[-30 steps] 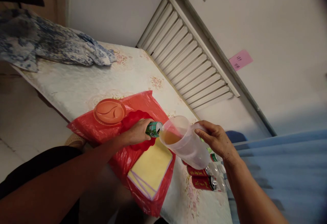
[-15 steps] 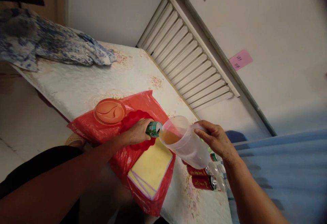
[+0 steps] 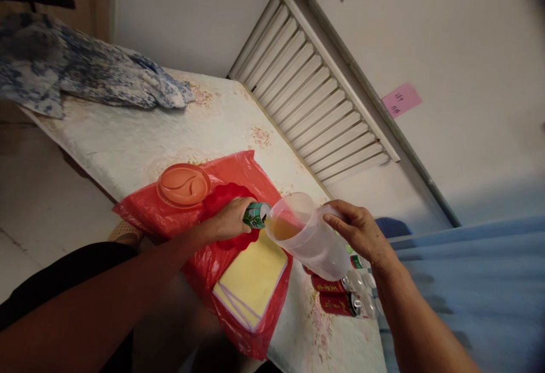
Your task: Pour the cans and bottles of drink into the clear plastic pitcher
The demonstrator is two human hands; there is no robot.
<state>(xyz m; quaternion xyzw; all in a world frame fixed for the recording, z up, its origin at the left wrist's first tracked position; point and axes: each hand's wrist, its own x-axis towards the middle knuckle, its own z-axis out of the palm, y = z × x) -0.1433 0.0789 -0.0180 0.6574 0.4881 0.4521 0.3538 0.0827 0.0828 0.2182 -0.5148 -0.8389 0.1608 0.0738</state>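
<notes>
My left hand (image 3: 232,218) is wrapped round a green drink can (image 3: 254,215), which lies tipped sideways with its opening at the rim of a translucent plastic pitcher (image 3: 321,251). Amber liquid shows inside the pitcher near its mouth. Its handle is in the grip of my right hand (image 3: 360,228), and the pitcher leans toward the can. Below my left hand sits a red scalloped bowl (image 3: 244,242), partly hidden by the hand. A folded yellow cloth (image 3: 253,276) lies beside the bowl on a red plastic bag (image 3: 244,166).
An orange lid-like dish (image 3: 184,184) rests on the bag. Red cans (image 3: 336,304) and clear containers (image 3: 368,293) stand right of the pitcher. A patterned cloth (image 3: 123,75) lies at the table's far left. Behind the flowered tablecloth (image 3: 230,117) is a radiator (image 3: 315,89).
</notes>
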